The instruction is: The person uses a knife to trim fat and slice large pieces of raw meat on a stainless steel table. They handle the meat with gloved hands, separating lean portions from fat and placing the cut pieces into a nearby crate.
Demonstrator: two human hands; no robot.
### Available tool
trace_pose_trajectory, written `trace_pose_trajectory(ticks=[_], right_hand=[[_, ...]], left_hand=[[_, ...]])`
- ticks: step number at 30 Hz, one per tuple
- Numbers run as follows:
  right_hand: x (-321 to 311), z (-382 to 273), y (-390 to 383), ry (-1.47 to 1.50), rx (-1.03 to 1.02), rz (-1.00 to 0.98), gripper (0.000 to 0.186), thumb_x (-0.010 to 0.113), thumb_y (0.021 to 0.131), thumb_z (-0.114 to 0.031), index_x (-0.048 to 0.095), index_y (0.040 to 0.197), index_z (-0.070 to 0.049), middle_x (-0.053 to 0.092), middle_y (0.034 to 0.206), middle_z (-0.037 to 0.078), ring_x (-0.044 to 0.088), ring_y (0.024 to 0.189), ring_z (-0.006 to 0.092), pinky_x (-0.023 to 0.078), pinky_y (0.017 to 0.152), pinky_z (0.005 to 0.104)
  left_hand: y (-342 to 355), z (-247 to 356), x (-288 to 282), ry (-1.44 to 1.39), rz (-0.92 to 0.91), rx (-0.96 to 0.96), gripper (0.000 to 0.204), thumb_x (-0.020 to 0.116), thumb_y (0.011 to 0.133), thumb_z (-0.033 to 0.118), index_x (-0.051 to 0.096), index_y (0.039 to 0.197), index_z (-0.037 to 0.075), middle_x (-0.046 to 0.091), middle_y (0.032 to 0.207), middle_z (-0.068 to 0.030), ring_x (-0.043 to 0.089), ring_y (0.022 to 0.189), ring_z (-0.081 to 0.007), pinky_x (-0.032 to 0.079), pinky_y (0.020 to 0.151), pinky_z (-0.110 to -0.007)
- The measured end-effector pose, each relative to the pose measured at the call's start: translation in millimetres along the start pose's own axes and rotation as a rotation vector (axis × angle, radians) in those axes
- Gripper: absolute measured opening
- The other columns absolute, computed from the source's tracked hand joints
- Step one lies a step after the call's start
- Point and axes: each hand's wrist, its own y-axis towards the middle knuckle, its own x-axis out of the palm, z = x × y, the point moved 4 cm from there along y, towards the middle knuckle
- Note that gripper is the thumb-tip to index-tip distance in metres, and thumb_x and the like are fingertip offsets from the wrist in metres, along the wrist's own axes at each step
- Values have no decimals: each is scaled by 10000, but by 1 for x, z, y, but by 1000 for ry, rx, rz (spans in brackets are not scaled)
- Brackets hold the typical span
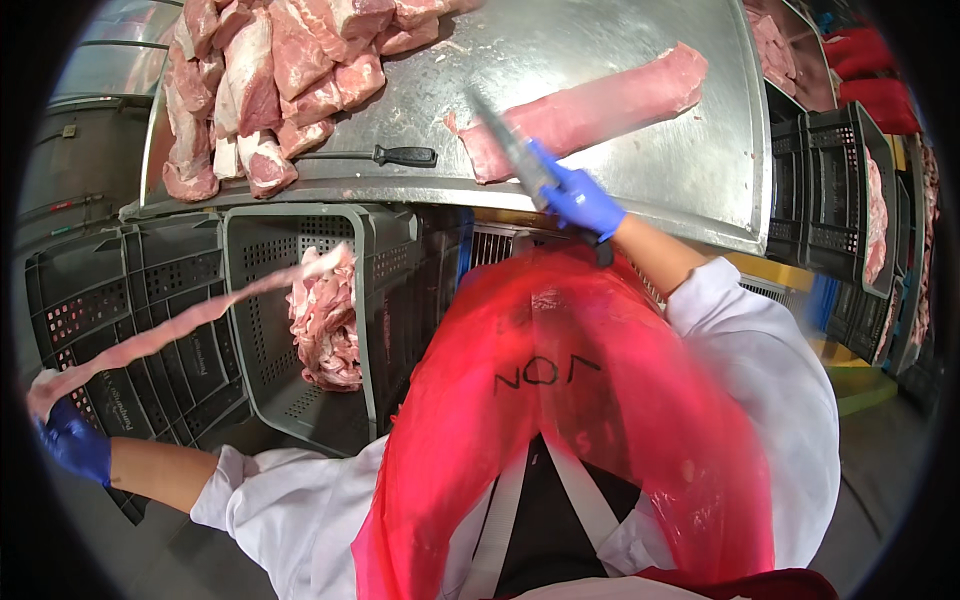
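My left hand (76,446), in a blue glove, is stretched far out to the left and closed around one end of a long pale strip of meat trimming (160,340). The strip's other end hangs over a grey crate (362,300) that holds meat trimmings (328,335). My right hand (582,203), gloved in blue too, grips a knife (510,145), its blade slightly blurred and pointing up and left. Just beyond the blade lies a long pork loin (600,105) on the metal table (660,190). The blade overlaps the loin's left end; contact I cannot tell.
Several meat pieces (300,60) are heaped at the table's far left. A sharpening steel (400,156) with a black handle lies beside them. Dark crates (140,320) stand at the left, and more crates (835,190) with meat stand on the right. A red plastic apron (540,320) covers my front.
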Motion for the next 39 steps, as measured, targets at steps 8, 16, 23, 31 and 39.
trace_pose_trajectory(ticks=[8, 16, 23, 31, 39], right_hand=[[-166, 44, 14, 330, -7, 703, 840, 600, 955, -42, 114, 1629, -166, 653, 907, 72, 617, 648, 114, 537, 526, 284], [-139, 53, 36, -28, 110, 668, 797, 556, 947, -206, 135, 1622, -261, 697, 875, 234, 706, 701, 328, 586, 618, 418], [-192, 76, 88, -270, -103, 654, 785, 567, 938, -241, 177, 1619, -240, 688, 906, 267, 693, 846, 423, 538, 792, 460], [-293, 87, 183, -448, -67, 466, 774, 584, 918, -247, 221, 1601, -288, 697, 965, 284, 690, 878, 443, 552, 816, 473], [-188, 14, 89, -521, 16, 203, 682, 542, 953, -259, 284, 1584, -258, 673, 955, 311, 692, 838, 441, 541, 786, 492]], left_hand=[[-62, 64, 189, 129, -394, -303, 495, 671, 943, 147, 510, 1366, -51, 596, 1332, -178, 583, 1216, -272, 424, 1076, -399], [-180, 435, 550, -707, -1135, -89, 434, 693, 922, 226, 599, 1264, -24, 666, 1157, -135, 637, 1068, -250, 500, 963, -356], [-222, 478, 597, -994, -1721, -451, 156, 718, 906, 187, 687, 920, 34, 611, 720, -8, 541, 628, -98, 451, 583, -281], [-238, 605, 575, -1335, -1141, -769, 121, 643, 857, 66, 641, 766, -14, 651, 693, -70, 602, 637, -135, 502, 610, -296], [-232, 606, 560, -1281, -1059, -821, 98, 629, 870, 56, 655, 820, -24, 675, 745, -98, 636, 680, -157, 525, 646, -312]])
